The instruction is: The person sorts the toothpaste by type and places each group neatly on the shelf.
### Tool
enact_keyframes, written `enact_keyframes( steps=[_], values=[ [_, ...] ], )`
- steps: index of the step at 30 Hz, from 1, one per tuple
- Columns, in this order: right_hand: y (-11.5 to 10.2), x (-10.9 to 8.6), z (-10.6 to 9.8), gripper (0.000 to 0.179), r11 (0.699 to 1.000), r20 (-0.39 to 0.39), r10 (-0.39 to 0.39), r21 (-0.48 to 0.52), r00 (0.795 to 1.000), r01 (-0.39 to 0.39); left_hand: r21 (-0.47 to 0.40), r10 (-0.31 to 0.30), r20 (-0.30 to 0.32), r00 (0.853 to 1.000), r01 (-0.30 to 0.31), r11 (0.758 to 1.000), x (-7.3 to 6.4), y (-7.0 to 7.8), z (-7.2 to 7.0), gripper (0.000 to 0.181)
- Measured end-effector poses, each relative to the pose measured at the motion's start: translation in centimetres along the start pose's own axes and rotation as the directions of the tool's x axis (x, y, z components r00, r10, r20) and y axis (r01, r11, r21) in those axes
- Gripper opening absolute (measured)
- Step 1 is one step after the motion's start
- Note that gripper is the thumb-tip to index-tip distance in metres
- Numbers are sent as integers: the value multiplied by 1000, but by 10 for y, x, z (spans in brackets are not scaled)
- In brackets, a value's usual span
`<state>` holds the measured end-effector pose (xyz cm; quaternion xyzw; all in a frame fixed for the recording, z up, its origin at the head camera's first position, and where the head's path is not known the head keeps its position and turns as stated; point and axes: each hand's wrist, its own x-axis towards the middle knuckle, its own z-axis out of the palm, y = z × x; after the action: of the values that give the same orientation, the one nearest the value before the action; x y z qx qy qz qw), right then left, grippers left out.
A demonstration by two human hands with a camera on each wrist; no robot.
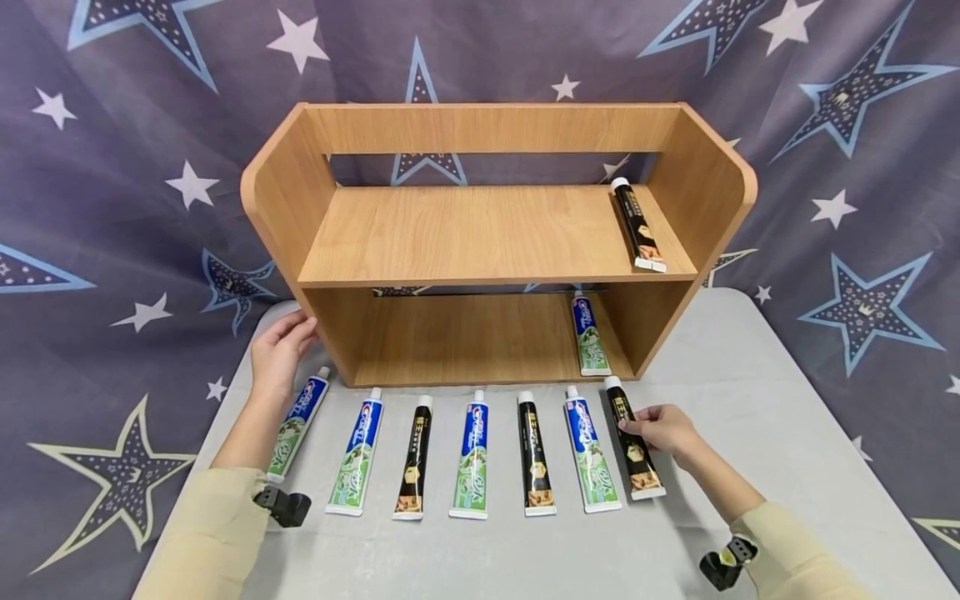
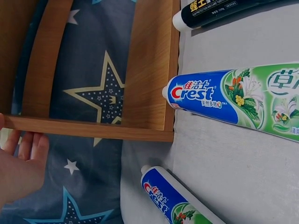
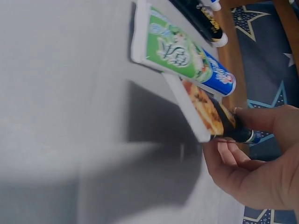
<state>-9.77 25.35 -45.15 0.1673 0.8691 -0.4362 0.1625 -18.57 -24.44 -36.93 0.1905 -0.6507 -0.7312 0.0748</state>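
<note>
My right hand (image 1: 663,429) pinches a black toothpaste tube (image 1: 633,442) between thumb and fingers, at the right end of a row of tubes. The right wrist view shows this tube's white crimped end tilted toward the camera, beside a blue-and-green Crest toothpaste tube (image 3: 180,51). My left hand (image 1: 277,350) holds the front edge of the left side panel of a wooden shelf (image 1: 498,279); its fingers (image 2: 35,147) lie against the panel's outer face. Below that hand, a Crest tube (image 1: 298,425) lies slanted, partly hidden by the forearm.
Crest tubes (image 1: 356,454) and black tubes (image 1: 414,458) alternate on the grey table (image 1: 750,375) before the shelf. One black tube (image 1: 637,225) lies on the upper board's right side; one Crest tube (image 1: 590,333) lies below it. A star-patterned cloth (image 1: 135,333) hangs behind.
</note>
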Motion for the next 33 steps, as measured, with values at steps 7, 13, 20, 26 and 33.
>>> enact_keyframes(
  steps=[7, 13, 20, 26, 33],
  values=[
    [-10, -4, -6, 31, 995, 59, -4, 101, 998, -2, 3, 11, 7, 1000, -11, 1000, 1, 0, -1, 42],
    [-15, -5, -8, 35, 979, 164, -24, 204, 986, -10, 5, 12, 4, 1000, -12, 1000, 1, -3, -2, 44],
    [-28, -6, -12, 26, 956, 281, -75, 292, 957, -11, -12, 30, 2, 1000, -30, 999, 1, -4, -1, 41],
    [-38, -9, -14, 27, 961, 320, -105, 278, 941, 12, -2, 23, -2, 1000, -23, 1000, 1, -3, -1, 41],
    [-50, -13, -17, 22, 953, 333, -118, 302, 935, 13, 33, 17, -1, 1000, -17, 999, 0, -3, -1, 39]
  ],
)
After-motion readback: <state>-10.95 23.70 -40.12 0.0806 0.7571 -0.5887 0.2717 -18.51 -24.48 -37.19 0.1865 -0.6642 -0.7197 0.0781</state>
